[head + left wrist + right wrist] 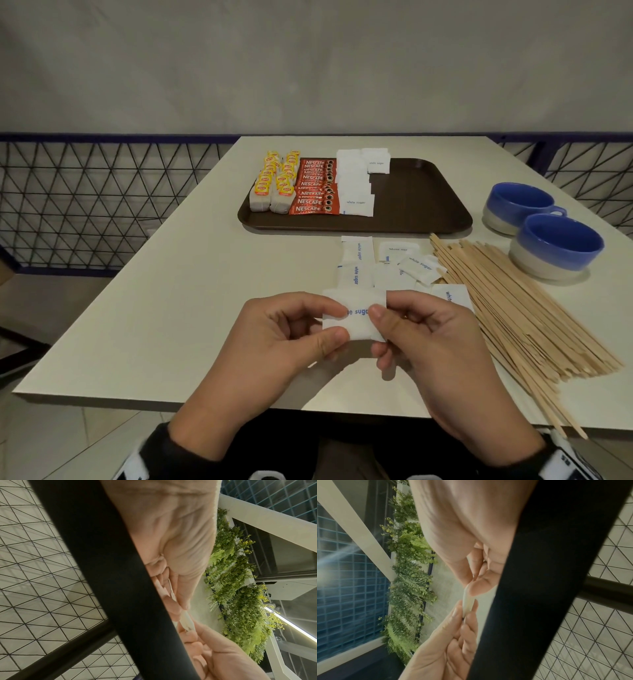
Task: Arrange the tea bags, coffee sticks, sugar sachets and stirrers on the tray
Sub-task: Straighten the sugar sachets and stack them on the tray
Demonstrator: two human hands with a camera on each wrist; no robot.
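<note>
Left hand and right hand above near table edge, thumbs and curled fingers pinching opposite ends of small stack of sugar sachets; number in stack unclear. Loose sachets just beyond. Stirrers fanned right. On brown tray: tea bags, coffee sticks, sachet row
</note>
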